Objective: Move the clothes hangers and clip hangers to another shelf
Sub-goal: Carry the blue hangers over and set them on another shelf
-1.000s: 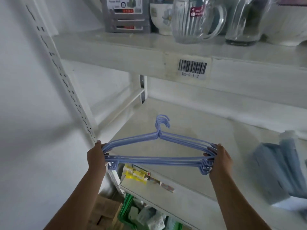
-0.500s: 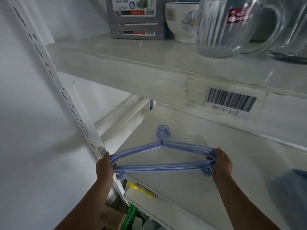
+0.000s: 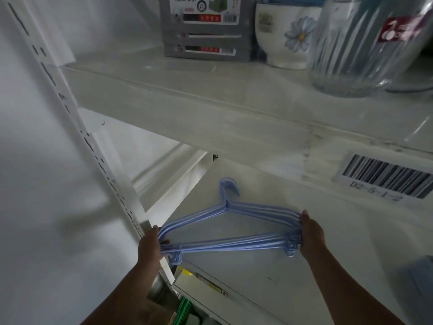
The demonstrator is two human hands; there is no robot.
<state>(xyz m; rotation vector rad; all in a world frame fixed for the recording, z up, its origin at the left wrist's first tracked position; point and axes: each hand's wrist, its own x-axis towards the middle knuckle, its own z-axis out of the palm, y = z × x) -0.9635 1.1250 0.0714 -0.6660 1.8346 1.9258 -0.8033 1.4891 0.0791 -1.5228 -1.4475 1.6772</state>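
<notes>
A stack of several light blue plastic clothes hangers is held flat just above the lower white shelf, hooks pointing away from me. My left hand grips the stack's left end beside the slotted upright. My right hand grips the right end. The upper white shelf runs across above them, its left part bare. No clip hangers are in view.
On the upper shelf stand grey boxes, a flowered white cup and a ribbed glass jug. A barcode label marks its front edge. A slotted white upright rises at left. A green crate sits below.
The view has tilted upward and closer, so the upper shelf fills more of the frame. Both hands keep their grip on the hangers, which sit lower in the frame and tilted slightly.
</notes>
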